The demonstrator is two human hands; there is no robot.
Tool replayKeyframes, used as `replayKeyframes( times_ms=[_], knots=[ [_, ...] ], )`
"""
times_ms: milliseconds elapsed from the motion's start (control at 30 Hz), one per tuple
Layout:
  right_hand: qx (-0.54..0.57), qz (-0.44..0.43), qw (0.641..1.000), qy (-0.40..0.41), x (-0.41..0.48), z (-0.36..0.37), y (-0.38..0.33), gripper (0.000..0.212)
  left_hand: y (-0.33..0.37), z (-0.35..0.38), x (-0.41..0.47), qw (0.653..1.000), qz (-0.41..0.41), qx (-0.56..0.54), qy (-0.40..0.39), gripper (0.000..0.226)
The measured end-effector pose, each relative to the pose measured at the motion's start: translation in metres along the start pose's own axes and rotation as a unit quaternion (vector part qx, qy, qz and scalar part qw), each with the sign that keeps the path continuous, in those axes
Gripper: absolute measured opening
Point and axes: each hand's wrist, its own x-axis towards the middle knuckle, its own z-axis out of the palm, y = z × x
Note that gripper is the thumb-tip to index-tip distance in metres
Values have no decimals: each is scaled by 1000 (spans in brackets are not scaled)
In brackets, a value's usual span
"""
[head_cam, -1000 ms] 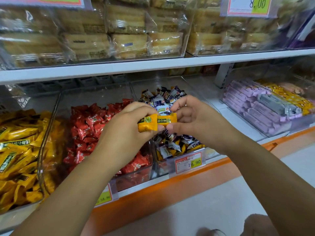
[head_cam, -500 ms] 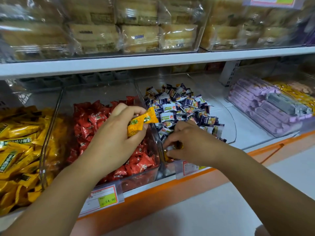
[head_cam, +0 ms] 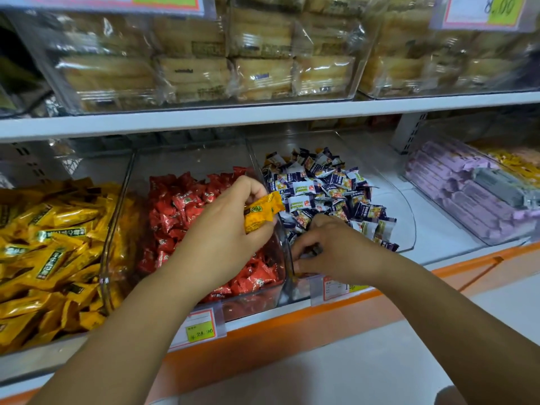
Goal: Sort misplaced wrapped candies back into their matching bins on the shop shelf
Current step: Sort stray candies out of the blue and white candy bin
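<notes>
The left hand (head_cam: 225, 235) is clamped on a yellow wrapped candy (head_cam: 261, 210), with fingers and thumb curled round its left end. The right end of the wrapper, which bears a green round mark, sticks out towards the right. Whether the hand holds one piece or two pressed together cannot be told. The candy is held over the right side of the red candy bin (head_cam: 251, 302), just beside the clear wall that parts this bin from the next one to the right.

The right hand (head_cam: 339, 249) reaches down into the near left corner of the purple-and-white candy bin (head_cam: 409, 217). Its fingers are bent and drawn together among the wrappers. A dark scrap shows between the fingertips, but whether they grip a candy cannot be told.

The red candies (head_cam: 181, 206) are heaped in the middle bin and the purple-and-white candies (head_cam: 321, 188) in the bin to its right. At far left the yellow candy bin (head_cam: 115, 229) holds a heap of yellow candies (head_cam: 52, 244) whose wrappers match the one in the left hand.

A price tag (head_cam: 201, 327) reading 24.90 is fixed to the front of the red bin, above the shelf's orange edge (head_cam: 292, 325). At right, lilac bars (head_cam: 455, 194) lie stacked in another clear bin. On the upper shelf (head_cam: 263, 114) stand clear boxes of pale biscuit packs (head_cam: 263, 71).
</notes>
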Motion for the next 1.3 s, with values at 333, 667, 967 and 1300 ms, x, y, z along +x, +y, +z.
replayKeyframes(
  times_ms=[333,667,967,1300],
  knots=[
    [325,42,927,184,-9,-21,-6,13,2,11,-17,998,-41,-16,-32,49],
    [217,-4,946,240,-12,-25,-10,7,2,16,-5,996,-1,-62,56,33],
    [329,-33,905,266,-15,-24,-24,7,7,17,-3,993,16,-113,35,55],
    [411,-51,895,168,-22,-20,-46,8,6,7,-5,996,38,-63,43,41]
  ],
)
